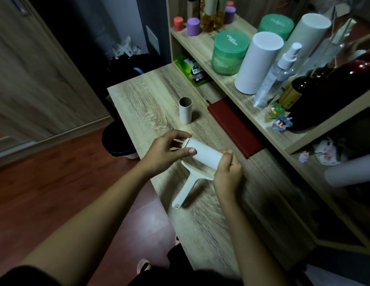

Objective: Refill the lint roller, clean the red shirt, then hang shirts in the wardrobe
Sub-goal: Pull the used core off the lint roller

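Refill work sits between our two hands. We hold the roll (204, 154), white and fresh, and it spans from our left hand (165, 150) to our right hand (227, 174). Its long axis runs from far-left at the left hand to near-right at the right hand.

Our left hand pinches the far end, thumb on the near side and fingers curled over the cap. Our right hand curls round the near end, thumb on top. Both hands touch the roll, so neither is nearer.

From beneath the roll the handle (186, 190) points back towards us, to the left of the right hand. Its tip is low over the bench (151, 100); whether it touches we cannot tell.

We judge that the roll is on its spindle, or nearly so. The coming move looks like a push along that long axis, left hand towards right, until it seats.

Beyond the left hand an empty core (185, 110) stands upright on the bench, apart from our fingers. No red shirt shows.
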`<control>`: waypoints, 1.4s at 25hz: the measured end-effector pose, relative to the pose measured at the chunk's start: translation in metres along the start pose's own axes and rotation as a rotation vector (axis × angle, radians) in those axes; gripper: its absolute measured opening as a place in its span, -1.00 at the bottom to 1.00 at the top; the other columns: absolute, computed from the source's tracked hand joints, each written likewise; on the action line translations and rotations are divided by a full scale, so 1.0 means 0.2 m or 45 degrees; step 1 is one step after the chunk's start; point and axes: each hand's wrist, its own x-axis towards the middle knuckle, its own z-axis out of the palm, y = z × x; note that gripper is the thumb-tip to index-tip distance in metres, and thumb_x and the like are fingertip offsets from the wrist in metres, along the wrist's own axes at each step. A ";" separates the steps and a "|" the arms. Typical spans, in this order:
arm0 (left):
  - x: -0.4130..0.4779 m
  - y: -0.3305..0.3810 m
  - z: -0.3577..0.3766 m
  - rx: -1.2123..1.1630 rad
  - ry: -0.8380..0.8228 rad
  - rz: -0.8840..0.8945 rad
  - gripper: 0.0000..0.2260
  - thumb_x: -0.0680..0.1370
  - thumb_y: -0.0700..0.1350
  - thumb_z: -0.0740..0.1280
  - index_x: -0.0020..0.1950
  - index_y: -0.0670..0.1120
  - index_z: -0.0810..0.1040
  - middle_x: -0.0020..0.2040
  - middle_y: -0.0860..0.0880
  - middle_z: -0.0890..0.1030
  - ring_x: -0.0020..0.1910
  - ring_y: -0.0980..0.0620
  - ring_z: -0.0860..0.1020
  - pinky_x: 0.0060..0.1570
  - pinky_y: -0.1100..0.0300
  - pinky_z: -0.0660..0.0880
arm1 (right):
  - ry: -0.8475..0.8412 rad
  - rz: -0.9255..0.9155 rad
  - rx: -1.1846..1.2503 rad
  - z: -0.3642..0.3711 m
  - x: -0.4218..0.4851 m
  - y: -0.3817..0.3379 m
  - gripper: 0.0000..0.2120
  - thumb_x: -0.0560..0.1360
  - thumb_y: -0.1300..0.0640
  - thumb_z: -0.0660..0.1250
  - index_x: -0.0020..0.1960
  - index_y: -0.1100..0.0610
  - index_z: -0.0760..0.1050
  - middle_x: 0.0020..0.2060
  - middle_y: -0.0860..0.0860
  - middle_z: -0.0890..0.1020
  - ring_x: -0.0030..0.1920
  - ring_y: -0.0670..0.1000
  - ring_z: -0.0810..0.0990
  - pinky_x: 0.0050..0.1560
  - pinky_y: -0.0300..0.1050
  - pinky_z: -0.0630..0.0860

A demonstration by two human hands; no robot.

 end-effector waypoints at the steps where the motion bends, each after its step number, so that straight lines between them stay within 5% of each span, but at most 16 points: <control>1: 0.00 0.01 0.00 -0.038 -0.004 0.000 -0.71 0.39 -0.15 0.49 0.05 -0.03 0.53 -0.03 -0.01 0.54 -0.09 0.01 0.57 -0.07 0.17 0.52 | 0.005 0.014 0.016 0.00 0.00 -0.01 -0.57 0.47 0.00 0.01 -0.06 0.21 0.59 -0.24 0.05 0.59 -0.22 0.01 0.56 -0.37 -0.33 0.44; 7: -0.04 0.01 -0.02 -0.082 -0.075 0.023 -0.70 0.34 -0.03 0.53 -0.12 0.00 0.42 -0.15 -0.05 0.46 -0.18 0.01 0.50 -0.18 0.10 0.43 | -0.088 0.035 0.005 -0.01 -0.02 -0.03 -0.57 0.44 -0.02 0.01 -0.11 0.20 0.57 -0.25 0.09 0.59 -0.25 0.01 0.56 -0.41 -0.29 0.43; 10: -0.05 0.01 -0.01 -0.212 -0.041 -0.024 -0.71 0.33 -0.03 0.52 -0.13 0.05 0.43 -0.12 -0.09 0.46 -0.15 -0.04 0.51 -0.17 0.07 0.43 | -0.088 -0.004 0.010 -0.01 -0.02 -0.04 -0.59 0.44 -0.01 0.02 -0.13 0.20 0.57 -0.27 0.08 0.59 -0.28 -0.05 0.55 -0.47 -0.45 0.41; 16: -0.08 0.04 0.04 -0.205 0.021 -0.113 -0.56 0.50 -0.18 0.37 0.36 0.01 0.39 0.12 -0.03 0.50 -0.13 0.03 0.59 -0.14 0.19 0.54 | -0.060 -0.122 -0.031 -0.01 -0.03 -0.05 -0.49 0.44 -0.14 -0.01 -0.12 0.20 0.58 -0.28 0.06 0.60 -0.30 -0.12 0.55 -0.42 -0.41 0.40; 22: -0.13 -0.02 0.09 -0.097 0.181 0.011 -0.65 0.51 -0.13 0.36 0.27 0.09 0.45 -0.38 0.12 0.57 -0.42 0.16 0.51 -0.32 0.31 0.47 | -0.070 -0.107 -0.070 -0.01 -0.08 -0.04 -0.58 0.49 -0.01 0.03 -0.11 0.22 0.58 -0.35 -0.03 0.53 -0.37 -0.29 0.45 -0.45 -0.50 0.37; 35: -0.14 -0.01 0.19 -0.177 0.471 0.081 -0.68 0.48 -0.16 0.40 0.15 0.17 0.52 -0.39 0.19 0.59 -0.53 0.16 0.37 -0.45 0.31 0.40 | -0.090 -0.066 -0.025 -0.03 -0.06 -0.07 -0.62 0.47 0.03 0.02 -0.12 0.18 0.57 -0.38 -0.17 0.47 -0.33 -0.31 0.45 -0.46 -0.50 0.38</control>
